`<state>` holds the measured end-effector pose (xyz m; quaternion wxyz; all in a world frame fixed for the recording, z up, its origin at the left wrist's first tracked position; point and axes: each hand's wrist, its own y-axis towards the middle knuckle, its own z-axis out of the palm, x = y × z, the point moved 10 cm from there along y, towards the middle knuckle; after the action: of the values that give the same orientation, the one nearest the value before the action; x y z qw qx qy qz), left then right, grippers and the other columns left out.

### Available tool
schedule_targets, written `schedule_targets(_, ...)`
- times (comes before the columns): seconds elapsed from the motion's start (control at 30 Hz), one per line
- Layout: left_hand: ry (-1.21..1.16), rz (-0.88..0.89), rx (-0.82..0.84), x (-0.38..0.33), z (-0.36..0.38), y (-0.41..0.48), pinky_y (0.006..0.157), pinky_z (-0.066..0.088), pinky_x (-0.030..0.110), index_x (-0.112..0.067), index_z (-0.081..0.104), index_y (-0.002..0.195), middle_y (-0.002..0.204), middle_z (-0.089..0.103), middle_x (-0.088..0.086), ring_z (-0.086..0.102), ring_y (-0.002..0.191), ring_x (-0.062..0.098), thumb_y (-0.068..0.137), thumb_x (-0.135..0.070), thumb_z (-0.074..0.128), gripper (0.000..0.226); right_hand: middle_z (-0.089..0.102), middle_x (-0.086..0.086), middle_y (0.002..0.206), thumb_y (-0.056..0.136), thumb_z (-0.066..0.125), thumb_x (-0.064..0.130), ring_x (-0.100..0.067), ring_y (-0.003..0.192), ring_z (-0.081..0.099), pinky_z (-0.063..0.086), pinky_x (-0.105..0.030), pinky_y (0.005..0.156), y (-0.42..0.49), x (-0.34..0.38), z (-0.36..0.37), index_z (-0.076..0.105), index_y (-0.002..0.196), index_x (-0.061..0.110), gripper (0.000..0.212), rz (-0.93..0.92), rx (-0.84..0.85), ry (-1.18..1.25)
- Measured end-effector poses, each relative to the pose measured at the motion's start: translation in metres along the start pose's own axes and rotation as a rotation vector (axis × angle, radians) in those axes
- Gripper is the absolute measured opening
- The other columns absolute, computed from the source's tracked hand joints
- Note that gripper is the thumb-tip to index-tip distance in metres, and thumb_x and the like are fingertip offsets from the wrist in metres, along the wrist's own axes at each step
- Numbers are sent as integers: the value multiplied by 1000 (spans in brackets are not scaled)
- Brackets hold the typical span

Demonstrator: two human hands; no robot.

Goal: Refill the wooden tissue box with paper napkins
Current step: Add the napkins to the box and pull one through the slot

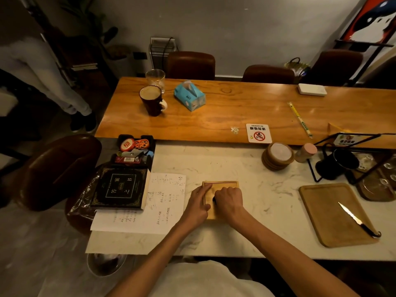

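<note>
The wooden tissue box (pixel 222 185) lies flat on the white marble table (pixel 246 211) right in front of me. My left hand (pixel 198 207) rests on its left edge with the fingers laid along the wood. On top of the box, my right hand (pixel 229 201) is curled, fingers bent at a dark opening in the lid. A blue pack of paper tissues (pixel 189 96) stands far off on the orange wooden table (pixel 235 112), with one tissue sticking out of its top. No napkins show inside the box.
Handwritten sheets (pixel 154 206) and a black book (pixel 121 187) lie to the left. At right, a wooden tray (pixel 327 211) carries a knife (pixel 356 220). Stacked coasters (pixel 278 156), a black wire rack (pixel 347 159), a dark mug (pixel 152 99) and a glass (pixel 156 78) stand farther off.
</note>
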<state>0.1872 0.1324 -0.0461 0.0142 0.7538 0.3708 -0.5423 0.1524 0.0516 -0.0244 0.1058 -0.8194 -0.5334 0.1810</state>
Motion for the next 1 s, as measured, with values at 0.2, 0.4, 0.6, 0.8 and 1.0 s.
schedule_targets(0.2,-10,2,9,-2,3,-4,120,25,33,-20,35,148,153,30,11,30,144,22,90,8,51,65,71,-3,110,99,45,23,-23,101,66,41,-30,74,-1,-8,-5,68,105,20,23,49,-49,71)
schedule_targets(0.4,-9,2,3,-2,1,-5,117,24,26,-20,35,148,153,30,10,29,144,21,91,6,51,65,73,-1,101,98,45,26,-24,94,68,37,-29,67,-10,-16,-5,71,97,24,26,114,-90,159)
schedule_targets(0.6,-32,4,0,-3,0,-8,118,24,28,-23,37,147,153,30,9,28,144,20,92,6,50,63,72,1,88,91,50,21,-22,80,68,35,-26,63,-17,-27,0,69,80,23,22,178,-82,249)
schedule_targets(0.8,-33,8,6,-5,-1,-9,120,25,36,-23,35,148,153,29,10,28,144,22,92,6,49,64,52,3,70,90,49,26,-21,61,48,30,-26,59,-20,-32,-1,54,66,22,25,168,-132,322)
schedule_targets(1.0,-19,4,9,-4,1,-9,119,24,35,-23,35,148,154,28,10,27,145,22,93,4,49,63,58,1,74,92,49,25,-20,62,51,30,-26,59,-19,-36,4,53,68,22,24,187,-124,305)
